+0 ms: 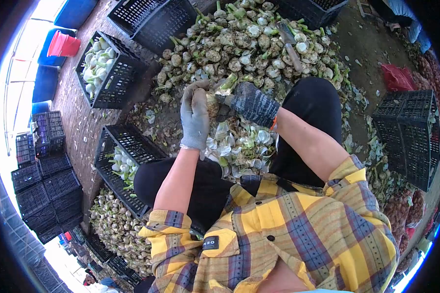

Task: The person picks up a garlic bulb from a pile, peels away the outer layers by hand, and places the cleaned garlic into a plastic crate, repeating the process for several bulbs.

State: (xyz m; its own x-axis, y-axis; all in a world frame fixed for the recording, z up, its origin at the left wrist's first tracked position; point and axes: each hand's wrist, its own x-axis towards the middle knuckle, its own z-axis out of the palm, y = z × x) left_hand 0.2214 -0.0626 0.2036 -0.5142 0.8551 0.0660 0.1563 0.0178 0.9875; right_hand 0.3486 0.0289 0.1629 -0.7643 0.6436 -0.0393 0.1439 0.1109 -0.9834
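Observation:
My left hand [194,117], in a dirty pale grey glove, is wrapped round a brownish bulb [212,104] between my knees. A pale green stalk piece [227,85] shows just above the bulb. My right hand [254,103] wears a dark speckled knit glove and is closed at the bulb's right side. From its fingers a short dark blade [223,99], apparently a knife's, points at the bulb; the handle is hidden in the fist. In front lies a big heap of unpeeled bulbs [225,41]. Pale peelings [239,146] cover the ground below my hands.
On the heap rests a wooden-handled blade [292,52]. Left of me, a black crate [110,80] and a nearer crate [127,134] hold white, green-topped bulbs. More black crates [410,132] stand at right, near net sacks [405,210]. A red bucket [63,45] is at upper left.

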